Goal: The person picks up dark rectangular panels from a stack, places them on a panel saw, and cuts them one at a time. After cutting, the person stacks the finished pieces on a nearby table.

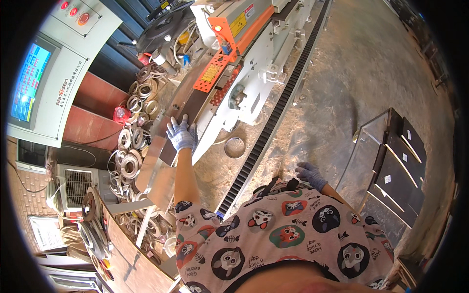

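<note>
The gloved fingers of my left hand [181,136] are spread flat over a dark board [196,103], which lies on the machine [251,100] beneath them and runs on past their tips beside an orange plate [211,72]. My right hand [311,176] hangs above the floor [320,129], fingers loosely parted.

Coils of pale and brown strip [130,166] lay heaped on the left, a red bag [121,115] among them, near reddish panels [97,117]. Below stood a grilled white unit [79,188]; more coils rested by a wooden surface [128,244]. Dark boards [401,161] bearing white labels lay stacked at right, above the dusty floor [337,112].
</note>
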{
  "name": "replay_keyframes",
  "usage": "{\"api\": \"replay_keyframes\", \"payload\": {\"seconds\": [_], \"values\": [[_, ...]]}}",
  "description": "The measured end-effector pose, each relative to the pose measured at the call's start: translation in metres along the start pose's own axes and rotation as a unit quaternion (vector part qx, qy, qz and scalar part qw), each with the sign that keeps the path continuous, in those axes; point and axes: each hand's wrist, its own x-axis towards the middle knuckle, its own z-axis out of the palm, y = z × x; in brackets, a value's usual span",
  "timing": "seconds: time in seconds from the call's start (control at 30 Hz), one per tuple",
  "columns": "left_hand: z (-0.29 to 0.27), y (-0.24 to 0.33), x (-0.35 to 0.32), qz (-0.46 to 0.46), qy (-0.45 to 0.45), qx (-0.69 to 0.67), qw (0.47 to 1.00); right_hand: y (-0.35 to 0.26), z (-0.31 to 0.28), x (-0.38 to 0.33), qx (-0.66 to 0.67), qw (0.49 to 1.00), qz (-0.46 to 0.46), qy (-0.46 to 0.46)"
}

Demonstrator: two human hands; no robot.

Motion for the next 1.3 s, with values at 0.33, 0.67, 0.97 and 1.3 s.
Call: {"api": "replay_keyframes", "payload": {"seconds": [0.33, 0.67, 0.97, 1.3], "values": [[0.004, 0.007, 0.009, -0.004, -0.007, 0.009, 1.0, 0.005, -0.009, -0.013, -0.018, 0.999, 0.006, 0.038], [0.0, 0.063, 0.041, -0.004, -0.027, 0.039, 0.999, 0.052, -0.041, -0.018, 0.066, 0.994, -0.024, 0.077], [0.055, 0.115, 0.065, -0.005, 0.023, 0.12, 0.992, 0.089, -0.171, -0.042, 0.26, 0.945, -0.018, 0.199], [-0.012, 0.26, -0.101, 0.324, 0.118, -0.395, 0.851, 0.025, -0.395, -0.004, 0.534, 0.766, -0.072, 0.352]]}}
